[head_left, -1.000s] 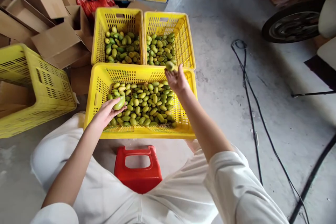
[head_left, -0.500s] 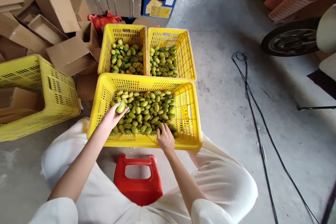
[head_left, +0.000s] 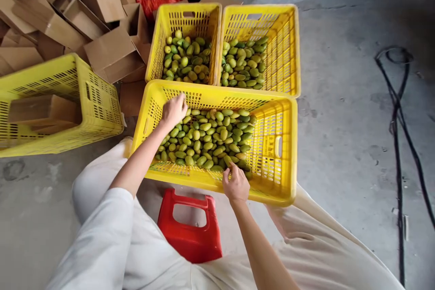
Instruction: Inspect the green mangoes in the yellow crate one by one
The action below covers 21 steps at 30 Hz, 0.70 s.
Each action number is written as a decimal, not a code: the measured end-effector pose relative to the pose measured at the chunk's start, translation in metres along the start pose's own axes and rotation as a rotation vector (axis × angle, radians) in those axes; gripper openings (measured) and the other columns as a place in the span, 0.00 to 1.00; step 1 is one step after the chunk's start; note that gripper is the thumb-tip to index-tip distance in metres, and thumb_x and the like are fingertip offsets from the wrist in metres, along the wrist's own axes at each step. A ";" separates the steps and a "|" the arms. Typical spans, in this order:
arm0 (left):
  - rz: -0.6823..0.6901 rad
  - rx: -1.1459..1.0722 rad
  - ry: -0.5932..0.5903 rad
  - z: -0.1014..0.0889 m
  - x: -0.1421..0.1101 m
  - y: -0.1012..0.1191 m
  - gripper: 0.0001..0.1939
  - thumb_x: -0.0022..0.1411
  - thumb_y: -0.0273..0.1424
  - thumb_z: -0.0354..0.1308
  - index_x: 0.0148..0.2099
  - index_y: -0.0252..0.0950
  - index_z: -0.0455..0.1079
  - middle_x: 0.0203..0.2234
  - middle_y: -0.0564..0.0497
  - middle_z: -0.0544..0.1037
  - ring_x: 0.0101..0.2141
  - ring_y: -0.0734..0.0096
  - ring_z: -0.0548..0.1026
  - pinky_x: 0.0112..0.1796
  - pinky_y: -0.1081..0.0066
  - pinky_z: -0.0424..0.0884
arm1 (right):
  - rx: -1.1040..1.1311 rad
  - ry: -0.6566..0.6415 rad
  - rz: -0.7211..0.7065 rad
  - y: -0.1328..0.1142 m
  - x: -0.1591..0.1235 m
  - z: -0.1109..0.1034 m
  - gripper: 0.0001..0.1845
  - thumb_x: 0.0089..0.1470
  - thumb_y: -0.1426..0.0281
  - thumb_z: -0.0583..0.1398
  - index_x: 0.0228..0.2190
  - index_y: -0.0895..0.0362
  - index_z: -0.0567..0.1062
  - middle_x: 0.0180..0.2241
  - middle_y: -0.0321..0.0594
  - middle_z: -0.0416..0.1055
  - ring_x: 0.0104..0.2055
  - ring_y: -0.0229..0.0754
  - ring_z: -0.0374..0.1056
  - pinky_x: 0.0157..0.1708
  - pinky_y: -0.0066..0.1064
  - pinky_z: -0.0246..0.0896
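Observation:
The front yellow crate (head_left: 217, 186) holds a layer of green and yellowish oval fruit (head_left: 207, 138) that look like small mangoes. Over its far left part is my left hand (head_left: 174, 111), fingers curled closed and the back of the hand toward me; whatever they hold is hidden. At the near side, my right hand (head_left: 236, 184) has its thumb and fingers closed about a green mango (head_left: 228, 160) at the edge of the pile. Behind stand two more yellow crates, the left one (head_left: 149, 61) and the right one (head_left: 295, 54), both partly filled with similar fruit.
A red plastic stool (head_left: 190, 247) is between my legs. To the left, a yellow crate (head_left: 102, 104) holds cardboard, with a heap of cardboard boxes (head_left: 108, 54) behind it. A black cable (head_left: 396, 145) lies on the floor at right.
My right hand came down from the far right rim, where it held a mango, to the near pile. The left hand, which held a large green mango, has moved forward and closed; that mango is out of sight.

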State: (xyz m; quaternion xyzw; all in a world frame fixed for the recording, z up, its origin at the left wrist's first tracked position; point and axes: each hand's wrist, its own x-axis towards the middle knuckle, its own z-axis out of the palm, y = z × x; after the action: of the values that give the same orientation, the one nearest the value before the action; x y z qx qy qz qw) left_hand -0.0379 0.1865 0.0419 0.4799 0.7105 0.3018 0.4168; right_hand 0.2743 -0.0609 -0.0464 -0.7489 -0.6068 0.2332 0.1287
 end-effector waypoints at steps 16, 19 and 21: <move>-0.571 0.579 -0.151 0.040 -0.070 -0.178 0.36 0.69 0.26 0.65 0.77 0.33 0.69 0.81 0.24 0.60 0.83 0.24 0.56 0.80 0.34 0.62 | -0.109 0.153 -0.063 0.006 -0.016 0.002 0.24 0.73 0.66 0.52 0.44 0.57 0.88 0.31 0.48 0.83 0.33 0.48 0.78 0.35 0.33 0.64; -0.637 0.587 -0.097 0.051 -0.067 -0.178 0.39 0.69 0.28 0.66 0.79 0.34 0.67 0.82 0.24 0.59 0.83 0.23 0.56 0.80 0.33 0.61 | -0.103 0.188 -0.106 0.007 -0.016 0.003 0.23 0.74 0.67 0.52 0.42 0.57 0.88 0.30 0.47 0.83 0.32 0.48 0.76 0.33 0.33 0.61; -0.684 0.575 -0.054 0.056 -0.061 -0.178 0.38 0.68 0.29 0.67 0.78 0.36 0.69 0.82 0.25 0.58 0.83 0.22 0.58 0.80 0.32 0.60 | -0.108 0.184 -0.109 0.006 -0.017 0.002 0.23 0.73 0.68 0.52 0.41 0.57 0.88 0.29 0.48 0.83 0.32 0.48 0.76 0.33 0.34 0.61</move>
State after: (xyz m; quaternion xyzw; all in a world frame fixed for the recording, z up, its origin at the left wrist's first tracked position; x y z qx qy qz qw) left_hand -0.0532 0.0679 -0.1134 0.3212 0.8723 -0.0757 0.3608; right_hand 0.2757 -0.0788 -0.0479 -0.7390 -0.6438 0.1230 0.1556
